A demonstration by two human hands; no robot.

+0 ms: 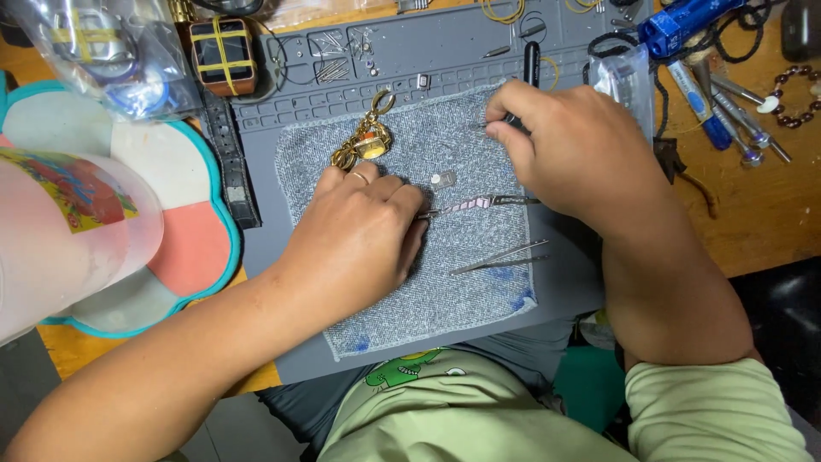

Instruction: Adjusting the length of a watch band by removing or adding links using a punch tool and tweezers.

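Metal band [479, 204] pinched, black tool [530, 64] gripped

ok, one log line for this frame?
left hand: pinning silver metal watch strap on grey cloth | right hand: holding black pen-shaped tool | steel tweezers: idle on cloth

Cloth [479, 291] lies on work mat [564, 282]; gold watch [366, 141] at cloth's far left, tweezers [500, 257] near right, small link [442, 179] between; plastic cup [60, 231] far left.
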